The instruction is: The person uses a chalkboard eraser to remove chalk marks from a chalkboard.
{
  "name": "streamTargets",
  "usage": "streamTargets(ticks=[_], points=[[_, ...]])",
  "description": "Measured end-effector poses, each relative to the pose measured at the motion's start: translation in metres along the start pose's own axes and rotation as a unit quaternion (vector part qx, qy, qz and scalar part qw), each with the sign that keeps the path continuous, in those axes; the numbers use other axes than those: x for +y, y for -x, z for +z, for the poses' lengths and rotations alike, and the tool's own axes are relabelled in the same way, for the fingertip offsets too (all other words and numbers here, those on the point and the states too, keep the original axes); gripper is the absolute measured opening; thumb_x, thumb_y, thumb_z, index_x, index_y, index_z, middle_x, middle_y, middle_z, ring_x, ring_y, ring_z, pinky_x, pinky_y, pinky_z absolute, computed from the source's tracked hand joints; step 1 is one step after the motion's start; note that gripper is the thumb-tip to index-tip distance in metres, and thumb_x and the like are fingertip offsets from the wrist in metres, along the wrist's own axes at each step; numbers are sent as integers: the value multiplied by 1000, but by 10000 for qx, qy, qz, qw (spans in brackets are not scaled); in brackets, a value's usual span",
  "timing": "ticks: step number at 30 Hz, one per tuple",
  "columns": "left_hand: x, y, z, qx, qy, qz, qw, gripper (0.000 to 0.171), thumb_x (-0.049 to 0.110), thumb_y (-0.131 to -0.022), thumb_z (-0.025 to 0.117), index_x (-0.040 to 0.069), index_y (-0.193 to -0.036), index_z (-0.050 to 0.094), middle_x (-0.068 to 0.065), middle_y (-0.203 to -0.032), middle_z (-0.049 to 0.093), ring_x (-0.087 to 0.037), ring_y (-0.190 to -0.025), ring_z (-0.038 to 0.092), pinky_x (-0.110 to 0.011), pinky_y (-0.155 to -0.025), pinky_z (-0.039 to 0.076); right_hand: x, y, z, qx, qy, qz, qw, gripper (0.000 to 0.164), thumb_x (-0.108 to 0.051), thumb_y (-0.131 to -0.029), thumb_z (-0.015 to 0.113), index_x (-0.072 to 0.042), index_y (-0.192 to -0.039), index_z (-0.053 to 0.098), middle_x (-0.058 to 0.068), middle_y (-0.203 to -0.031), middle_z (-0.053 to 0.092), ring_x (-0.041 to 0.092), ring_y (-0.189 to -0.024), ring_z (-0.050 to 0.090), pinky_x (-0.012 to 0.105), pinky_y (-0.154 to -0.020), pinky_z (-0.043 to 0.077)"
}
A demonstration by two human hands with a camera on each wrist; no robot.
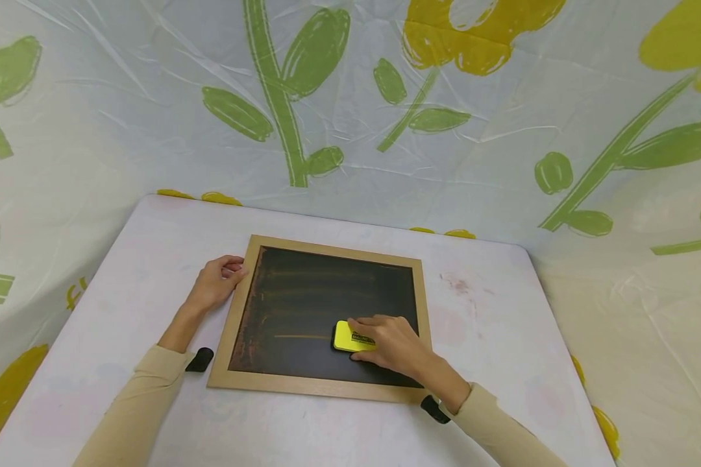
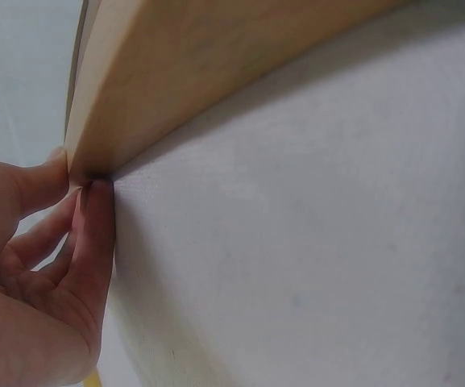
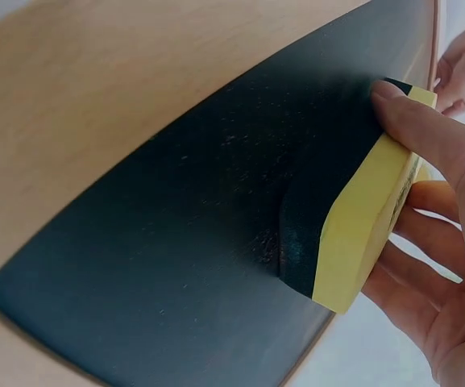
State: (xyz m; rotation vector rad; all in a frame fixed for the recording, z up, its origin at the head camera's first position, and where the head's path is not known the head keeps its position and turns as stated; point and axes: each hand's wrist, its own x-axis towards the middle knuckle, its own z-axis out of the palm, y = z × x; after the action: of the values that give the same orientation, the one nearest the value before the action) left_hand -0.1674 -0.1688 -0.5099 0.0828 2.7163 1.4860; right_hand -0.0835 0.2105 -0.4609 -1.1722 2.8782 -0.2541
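Note:
A small chalkboard (image 1: 304,305) in a wooden frame (image 1: 327,387) lies on a white-covered table. My right hand (image 1: 394,344) grips a yellow eraser (image 1: 344,337) with a black underside, on the lower right half of the board. In the right wrist view the thumb presses one side of the eraser (image 3: 349,234) and the fingers hold the other. A thin yellowish line runs left of the eraser, and faint streaks cross the board above it. My left hand (image 1: 216,282) pinches the frame's left edge; in the left wrist view its thumb and fingertips meet the wooden frame (image 2: 159,72).
Black straps (image 1: 200,360) sit at both wrists. Right of the board, the tabletop (image 1: 479,337) bears a reddish smudge (image 1: 460,284). A pale curtain (image 1: 169,130) with green stems and yellow flowers hangs behind and beside the table.

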Motion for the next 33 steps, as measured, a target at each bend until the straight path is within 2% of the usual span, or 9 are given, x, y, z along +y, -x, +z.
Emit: streamTargets(ticks=[5, 15, 26, 33], points=[[-1, -1, 1, 33, -49, -57, 10000, 38, 14, -104, 63, -11, -132, 59, -24, -110, 65, -35, -97, 63, -36, -78, 48, -2, -7, 1, 11, 70, -102, 9999, 64, -43, -81, 87, -7, -132, 71, 10, -121, 74, 25, -99, 74, 35, -77, 60], [-2, -3, 1, 12, 52, -21, 10000, 37, 13, -103, 63, -12, -131, 60, -25, -109, 65, -34, -97, 62, -31, -77, 47, -7, -20, 0, 54, 102, -299, 9995, 63, -44, -80, 89, -8, -130, 72, 10, -119, 74, 24, -98, 74, 33, -74, 60], [1, -2, 0, -47, 26, -108, 9999, 37, 13, -104, 62, -12, -131, 59, -25, -110, 64, -34, -97, 62, -36, -79, 48, -17, -36, 0, -195, 175, -328, 9991, 66, -44, -81, 87, -8, -133, 70, 9, -122, 73, 25, -103, 73, 36, -80, 59], [2, -1, -1, -37, 35, -42, 10000, 36, 11, -103, 63, -13, -130, 59, -25, -109, 65, -35, -97, 63, -31, -76, 48, -23, -46, 1, -287, 248, -438, 9983, 64, -45, -83, 86, -9, -134, 69, 8, -123, 73, 24, -105, 72, 36, -83, 59]])
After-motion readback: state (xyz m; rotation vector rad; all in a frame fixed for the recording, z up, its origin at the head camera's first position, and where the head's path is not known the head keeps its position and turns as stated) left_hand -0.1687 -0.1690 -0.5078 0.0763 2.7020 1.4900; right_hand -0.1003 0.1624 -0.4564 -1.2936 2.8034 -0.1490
